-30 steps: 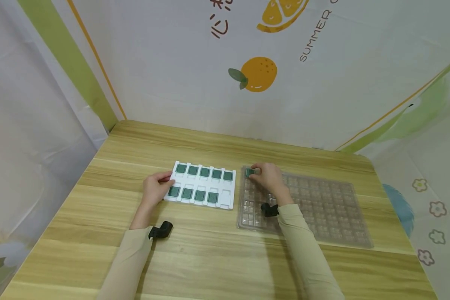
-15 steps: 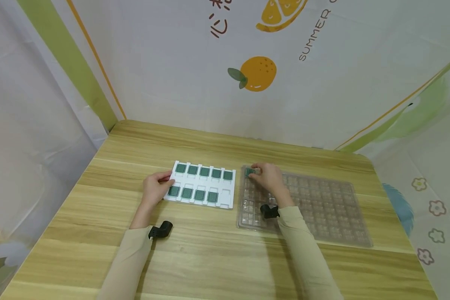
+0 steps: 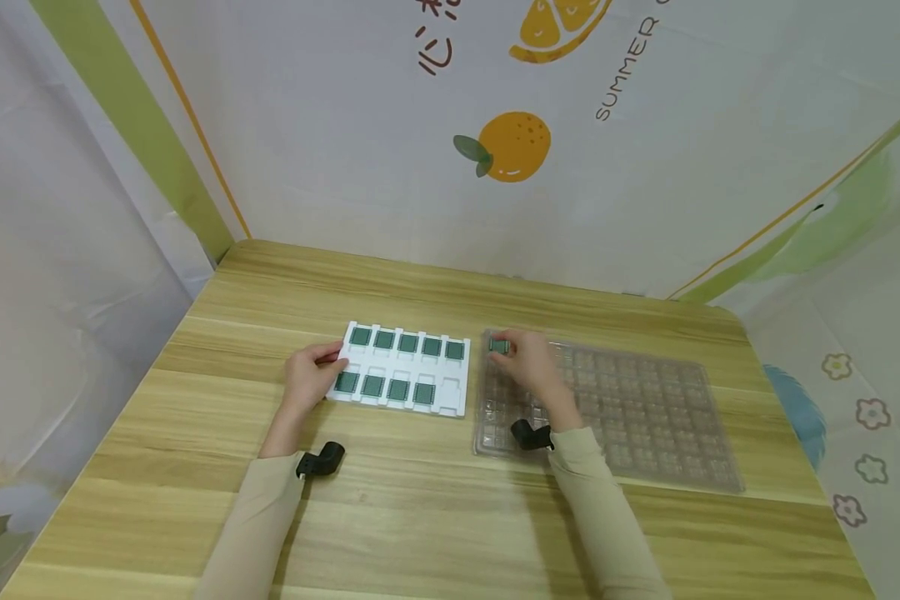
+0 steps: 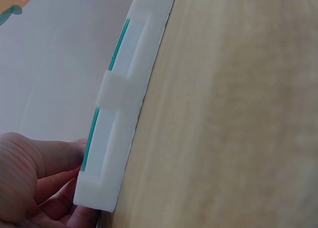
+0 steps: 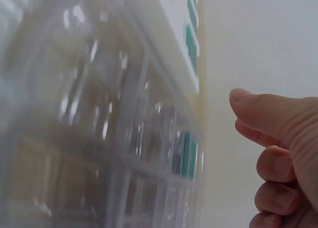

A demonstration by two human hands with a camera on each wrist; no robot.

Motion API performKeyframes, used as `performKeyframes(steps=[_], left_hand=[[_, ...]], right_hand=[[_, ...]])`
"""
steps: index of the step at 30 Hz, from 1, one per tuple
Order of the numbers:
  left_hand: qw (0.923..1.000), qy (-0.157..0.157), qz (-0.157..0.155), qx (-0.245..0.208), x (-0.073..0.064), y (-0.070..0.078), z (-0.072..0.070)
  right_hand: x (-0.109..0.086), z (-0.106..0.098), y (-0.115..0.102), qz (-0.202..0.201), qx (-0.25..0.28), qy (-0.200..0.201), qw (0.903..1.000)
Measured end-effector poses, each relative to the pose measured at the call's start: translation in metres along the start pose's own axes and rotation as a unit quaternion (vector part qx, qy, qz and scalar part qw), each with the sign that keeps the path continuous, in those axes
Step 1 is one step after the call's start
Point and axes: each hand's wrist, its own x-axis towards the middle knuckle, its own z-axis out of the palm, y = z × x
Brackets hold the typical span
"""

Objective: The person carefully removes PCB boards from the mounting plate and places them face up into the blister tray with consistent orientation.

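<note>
At the left end of the white tray (image 3: 401, 364), my left hand (image 3: 313, 379) grips the tray's edge between thumb and fingers. Two rows of green square chips (image 3: 408, 342) sit in it, and its lower right pocket holds none. In the left wrist view, the tray's side (image 4: 112, 91) shows green chip edges. My right hand (image 3: 534, 364) hovers above the upper left corner of a clear plastic compartment tray (image 3: 645, 417). One green chip (image 3: 498, 346) lies in that corner compartment. The right wrist view shows the right hand's thumb and fingers (image 5: 271, 109) apart from the chip, holding nothing.
A wooden table (image 3: 420, 508) bears both trays, the white one left of the clear one with a narrow gap between. Behind it hangs a white curtain (image 3: 345, 125) with printed fruit. Black wrist cameras (image 3: 322, 459) sit on both forearms.
My right hand has let go of the green chip, which stays in the corner compartment, and has drawn back slightly to the right. The left hand keeps its grip on the white tray.
</note>
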Motion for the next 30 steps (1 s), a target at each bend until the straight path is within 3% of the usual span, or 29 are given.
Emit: performKeyframes(steps=[8,17,30], left_hand=[[1.0000,-0.002,0.001,-0.004,0.000,-0.003,0.000],[1.0000,-0.004,0.005,-0.006,0.000,-0.002,0.000],[1.0000,0.002,-0.008,-0.003,0.000,0.002,0.000]], right_hand=[[-0.007,0.007,-0.014,-0.046,0.017,0.015,0.9987],[-0.014,0.017,-0.031,-0.055,0.027,0.009,0.9981],[-0.022,0.039,-0.053,-0.097,0.010,-0.035,0.9946]])
